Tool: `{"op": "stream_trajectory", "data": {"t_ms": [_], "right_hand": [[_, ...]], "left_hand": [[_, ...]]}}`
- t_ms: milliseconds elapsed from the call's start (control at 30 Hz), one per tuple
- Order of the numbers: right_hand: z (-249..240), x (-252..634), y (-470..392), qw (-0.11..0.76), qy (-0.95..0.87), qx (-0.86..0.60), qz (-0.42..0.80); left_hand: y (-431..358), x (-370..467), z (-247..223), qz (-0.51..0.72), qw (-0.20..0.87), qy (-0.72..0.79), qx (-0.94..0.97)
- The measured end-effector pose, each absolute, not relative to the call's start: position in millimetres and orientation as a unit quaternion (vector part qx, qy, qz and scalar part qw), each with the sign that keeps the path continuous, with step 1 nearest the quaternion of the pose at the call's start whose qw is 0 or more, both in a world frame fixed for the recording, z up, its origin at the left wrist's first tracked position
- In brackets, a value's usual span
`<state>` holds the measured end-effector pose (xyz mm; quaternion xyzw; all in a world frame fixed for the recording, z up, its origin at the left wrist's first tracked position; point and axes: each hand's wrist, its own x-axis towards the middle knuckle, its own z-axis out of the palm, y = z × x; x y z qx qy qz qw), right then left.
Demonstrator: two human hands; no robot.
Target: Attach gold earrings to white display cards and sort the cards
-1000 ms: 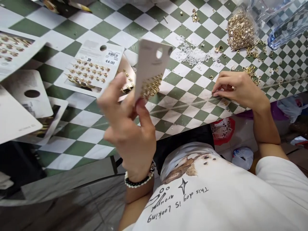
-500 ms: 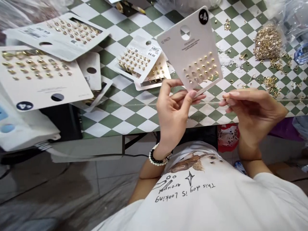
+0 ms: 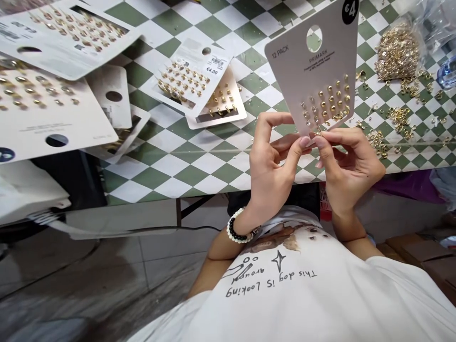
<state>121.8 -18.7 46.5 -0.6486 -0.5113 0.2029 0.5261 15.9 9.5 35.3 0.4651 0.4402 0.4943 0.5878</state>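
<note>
My left hand (image 3: 276, 161) grips the lower edge of a white earring card (image 3: 295, 66) between thumb and fingers. The card stands tilted above the table, its printed front with rows of small gold and clear studs towards me. My right hand (image 3: 345, 161) is pinched at the card's bottom edge, close to my left thumb. Between its thumb and forefinger is a small gold earring (image 3: 318, 133), partly covered by the fingertips. The back of the card is hidden.
Filled earring cards (image 3: 42, 114) are stacked at the left, and two smaller cards (image 3: 194, 78) overlap mid-table. A bag of gold findings (image 3: 397, 52) lies at the right, with loose earring pieces (image 3: 399, 118) scattered before it. The checkered table's (image 3: 164, 185) front edge runs below my hands.
My right hand has moved left to the card's lower edge, bringing the small earring against it. The card and my left hand have shifted right and nearer in view.
</note>
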Motion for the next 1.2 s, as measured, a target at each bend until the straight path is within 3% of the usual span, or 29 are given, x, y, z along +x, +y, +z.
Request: {"op": "stream_trajectory", "data": {"t_ms": [300, 567, 733, 933, 1200], "right_hand": [[38.8, 116.4, -22.5, 0.493, -0.489, -0.684, 0.224], [27.9, 109.2, -20.4, 0.551, -0.467, -0.653, 0.228], [11.2, 104.0, -21.3, 0.598, -0.383, -0.619, 0.335], [0.0, 109.3, -21.0, 0.608, -0.288, -0.572, 0.470], [-1.2, 106.8, -25.4, 0.602, -0.294, -0.570, 0.476]], "left_hand": [[8.3, 13.8, 28.6, 0.508, 0.548, 0.438, 0.500], [2.8, 8.0, 25.8, 0.480, 0.364, 0.448, 0.660], [-1.7, 11.7, 18.7, 0.493, 0.194, 0.478, 0.700], [-4.6, 17.2, 20.9, 0.539, 0.254, 0.529, 0.604], [1.6, 2.0, 25.1, 0.517, 0.370, 0.481, 0.604]]}}
